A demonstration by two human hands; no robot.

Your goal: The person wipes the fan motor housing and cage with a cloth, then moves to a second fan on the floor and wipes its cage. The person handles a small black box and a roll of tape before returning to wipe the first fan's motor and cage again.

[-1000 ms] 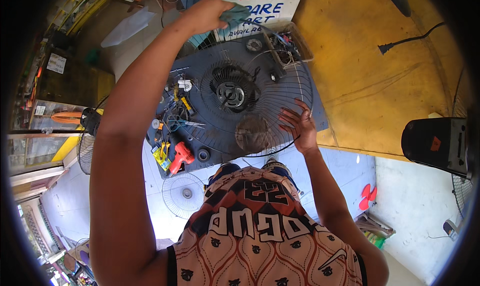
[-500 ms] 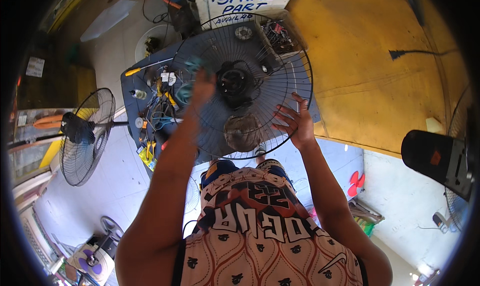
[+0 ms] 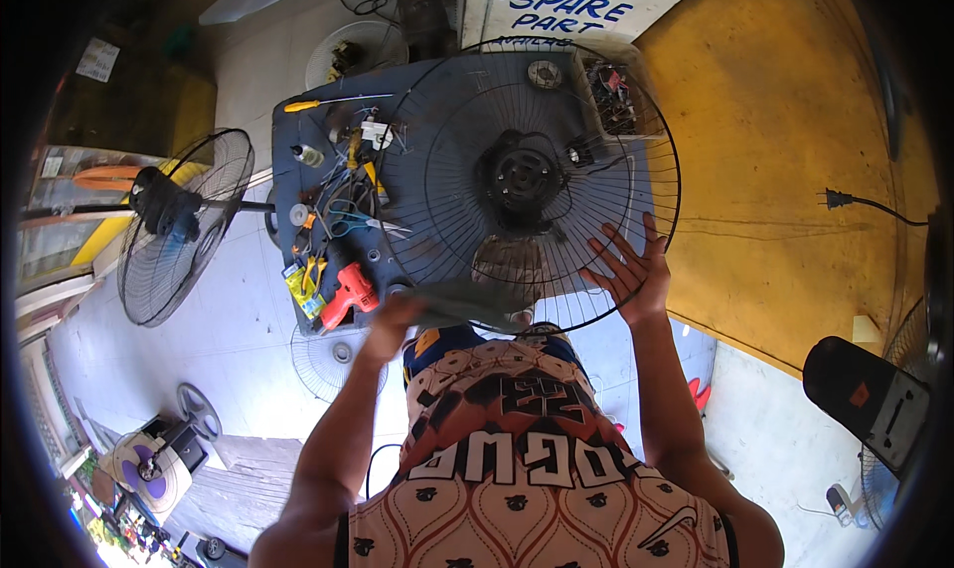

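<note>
While touching a round black fan guard [image 3: 527, 177], over the right side of the dark blue table [image 3: 298, 129], with fingers of the right hand [image 3: 641, 278] spread, clutches a blurred green cloth [image 3: 467, 307] in the left hand [image 3: 396, 326] at the near edge, beside a red gun-shaped tool [image 3: 350, 294] at the near left corner.

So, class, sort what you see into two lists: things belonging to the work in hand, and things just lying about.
In use, judging by the hands:
black wire fan grille, right hand at its rim
grey-green cloth, blurred, in the left hand

Lying about, untouched:
yellow-handled screwdriver
scissors
red gun-shaped tool
small bottle
</note>
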